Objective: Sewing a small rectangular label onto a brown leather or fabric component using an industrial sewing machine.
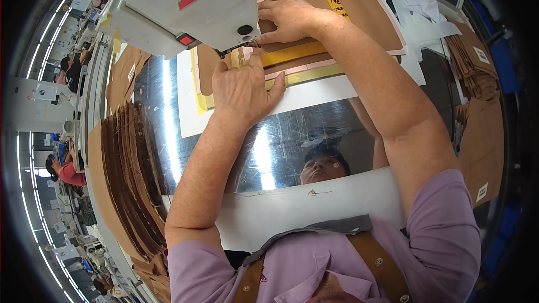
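A yellow-edged sewing template [300, 50] with marked strips lies under the head of a grey-white sewing machine [151, 28]. Brown fabric [368, 19] shows in and beside the template, with some pink along its edges. My left hand [241, 87] rests on the near left part of the template, thumb and fingers apart, its fingertips close to the machine's needle area. Farther forward, my right hand [289, 18] lies flat on the template with its fingers spread, just right of the machine head. The machine head hides part of the template's far left side.
A white sheet [191, 120] lies beneath the template on a shiny metal table plate [286, 146]. Stacked brown fabric pieces [120, 174] stand at the left. More brown pieces [474, 73] and crumpled white material [415, 14] are at the right. Other people work far left.
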`<state>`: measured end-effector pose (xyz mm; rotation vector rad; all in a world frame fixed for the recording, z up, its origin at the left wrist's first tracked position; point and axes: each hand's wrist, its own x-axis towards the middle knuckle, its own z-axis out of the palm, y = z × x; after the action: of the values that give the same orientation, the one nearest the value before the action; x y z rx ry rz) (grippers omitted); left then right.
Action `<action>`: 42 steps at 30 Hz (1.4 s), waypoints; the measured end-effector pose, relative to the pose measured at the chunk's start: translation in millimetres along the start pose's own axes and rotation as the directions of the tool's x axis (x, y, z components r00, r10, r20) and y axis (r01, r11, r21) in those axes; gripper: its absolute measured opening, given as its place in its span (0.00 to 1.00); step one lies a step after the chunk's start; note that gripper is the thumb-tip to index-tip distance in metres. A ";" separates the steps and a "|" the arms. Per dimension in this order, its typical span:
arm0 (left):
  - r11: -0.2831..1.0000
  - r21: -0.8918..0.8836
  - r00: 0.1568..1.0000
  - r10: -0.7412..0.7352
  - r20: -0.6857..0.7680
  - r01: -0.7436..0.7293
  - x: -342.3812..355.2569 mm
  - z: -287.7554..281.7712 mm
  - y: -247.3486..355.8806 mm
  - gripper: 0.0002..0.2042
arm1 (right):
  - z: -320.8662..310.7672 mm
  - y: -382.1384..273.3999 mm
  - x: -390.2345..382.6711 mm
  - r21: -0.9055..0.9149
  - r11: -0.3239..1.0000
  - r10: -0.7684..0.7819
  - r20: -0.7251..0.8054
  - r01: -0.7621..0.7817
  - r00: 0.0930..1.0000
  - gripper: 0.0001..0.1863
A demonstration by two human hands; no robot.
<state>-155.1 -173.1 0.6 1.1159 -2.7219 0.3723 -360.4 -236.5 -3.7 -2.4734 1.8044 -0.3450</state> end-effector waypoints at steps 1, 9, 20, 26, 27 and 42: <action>1.000 0.007 1.000 -0.010 -0.002 0.010 0.1 0.9 1.1 0.27 | -0.9 -1.5 0.2 -0.017 1.000 0.006 0.009 -0.005 1.000 0.40; 0.995 -0.097 0.998 0.016 -0.063 -0.022 -3.0 2.8 9.9 0.33 | -7.4 -6.3 2.9 -0.137 0.990 0.054 0.098 -0.040 0.994 0.44; 0.983 -0.179 0.996 -0.028 0.081 0.042 2.4 2.3 11.8 0.34 | -10.2 -2.8 2.2 -0.109 0.993 0.057 0.128 -0.043 0.990 0.44; 0.990 -0.139 0.989 -0.004 0.148 0.025 5.1 -0.5 12.3 0.37 | 1.5 8.6 -0.5 -0.056 0.998 0.017 -0.048 -0.020 0.999 0.38; 0.990 -0.139 0.989 0.000 0.147 0.020 5.1 0.4 12.0 0.37 | -0.9 7.8 0.5 -0.057 0.998 0.024 -0.014 -0.025 1.000 0.39; 0.983 -0.174 0.984 -0.024 0.175 0.055 7.8 -0.4 16.3 0.39 | -8.6 4.8 0.9 -0.090 0.993 0.084 0.124 -0.073 0.989 0.45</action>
<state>-172.1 -167.0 0.3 1.2017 -2.8067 0.0249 -366.5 -238.2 4.0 -2.4081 1.8949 -0.1051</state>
